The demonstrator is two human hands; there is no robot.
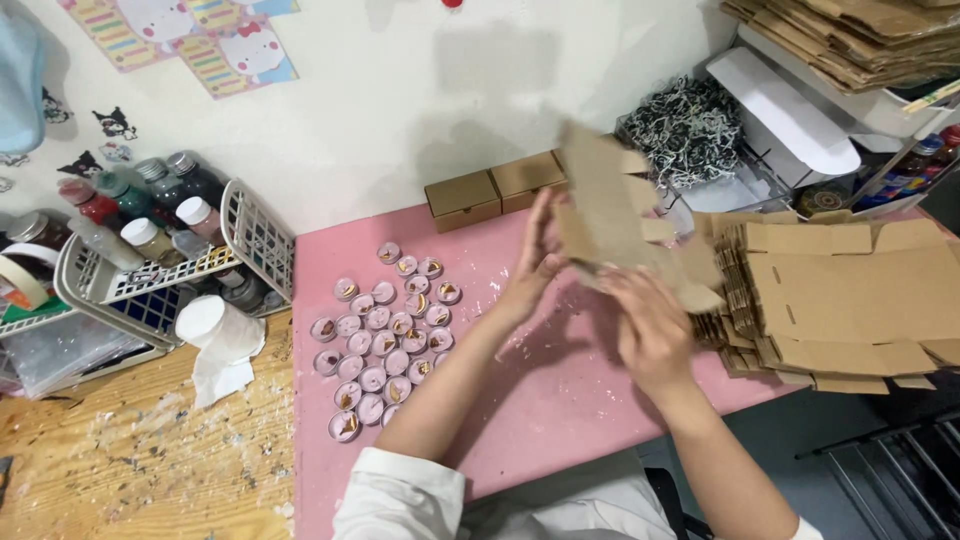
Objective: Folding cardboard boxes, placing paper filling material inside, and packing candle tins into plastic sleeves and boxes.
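Flat cardboard box blank (607,215): raised between both hands, left hand (535,262) pinching its near edge, right hand (652,325) gripping beneath. Stack of unfolded blanks (850,300) right of the hands; tealight candles (385,340) left.

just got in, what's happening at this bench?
A person is working a flat brown cardboard box blank with both bare hands above a pink table. The left hand grips its left edge; the right hand holds its lower right part. The blank is not yet box-shaped. A stack of flat blanks lies to the right, two made-up small boxes sit by the wall, and a cluster of small tealight candles sits to the left.
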